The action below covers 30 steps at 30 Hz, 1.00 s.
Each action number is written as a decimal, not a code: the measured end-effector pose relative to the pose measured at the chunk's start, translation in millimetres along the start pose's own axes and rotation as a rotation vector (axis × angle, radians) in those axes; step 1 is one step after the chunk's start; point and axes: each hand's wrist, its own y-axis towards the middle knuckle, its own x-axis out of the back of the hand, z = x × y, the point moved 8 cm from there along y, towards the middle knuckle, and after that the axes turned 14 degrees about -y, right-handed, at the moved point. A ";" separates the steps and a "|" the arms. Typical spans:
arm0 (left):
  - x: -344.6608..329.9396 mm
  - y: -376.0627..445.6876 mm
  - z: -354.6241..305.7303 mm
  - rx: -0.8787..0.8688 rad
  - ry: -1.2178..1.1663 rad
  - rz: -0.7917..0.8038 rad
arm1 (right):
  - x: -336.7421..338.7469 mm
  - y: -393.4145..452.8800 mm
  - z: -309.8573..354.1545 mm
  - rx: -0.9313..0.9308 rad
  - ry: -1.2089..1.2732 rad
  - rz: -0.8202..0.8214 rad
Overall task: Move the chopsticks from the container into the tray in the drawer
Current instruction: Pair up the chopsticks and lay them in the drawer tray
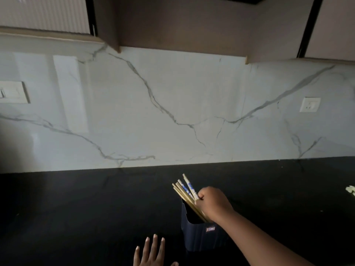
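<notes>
A dark blue container (199, 237) stands on the black countertop (86, 208) near the lower middle. A bundle of chopsticks (185, 191), some plain wood and some with blue and white wrapping, leans out of its top toward the upper left. My right hand (213, 202) grips the bundle just above the container's rim, fingers curled round it. My left hand (153, 254) is at the bottom edge, left of the container, fingers straight and spread, holding nothing. No drawer or tray is in view.
A white marble backsplash (172, 112) rises behind the counter, with a switch plate (13, 92) at left and a socket (309, 104) at right. Wall cabinets (192, 25) hang overhead. A small pale object (351, 191) lies at the counter's right edge.
</notes>
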 end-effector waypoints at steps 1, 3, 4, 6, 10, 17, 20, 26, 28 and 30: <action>-0.9 3.3 6.9 0.070 -0.048 0.038 | 14.2 0.0 -2.3 0.000 0.060 -0.023; 14.8 17.7 15.2 0.268 -0.180 0.025 | 50.4 -0.9 -7.0 0.007 0.204 -0.071; 24.9 21.3 13.2 0.310 -0.214 0.039 | 70.4 -2.3 -8.2 0.019 0.278 -0.092; 70.1 40.2 -13.6 0.185 -0.330 -0.111 | 108.6 -7.4 -7.8 0.052 0.451 -0.120; 165.4 51.0 -102.4 -0.226 -0.903 -0.286 | 159.3 -26.2 -1.3 0.116 0.792 -0.098; 196.3 68.9 -173.9 -0.259 -1.192 0.022 | 176.0 -48.8 0.9 0.156 0.980 -0.043; 184.5 69.0 -174.4 -0.165 -1.277 0.091 | 172.4 -48.8 -13.9 0.129 0.921 -0.011; 162.3 71.6 -176.4 0.048 -1.396 0.093 | 201.2 -62.8 -33.4 0.338 0.565 -0.186; 162.8 71.4 -183.3 0.048 -1.443 0.092 | 214.5 -83.1 -23.9 0.590 0.198 -0.415; 162.0 71.5 -195.6 0.040 -1.506 0.134 | 214.7 -108.4 -16.1 0.878 -0.105 -0.696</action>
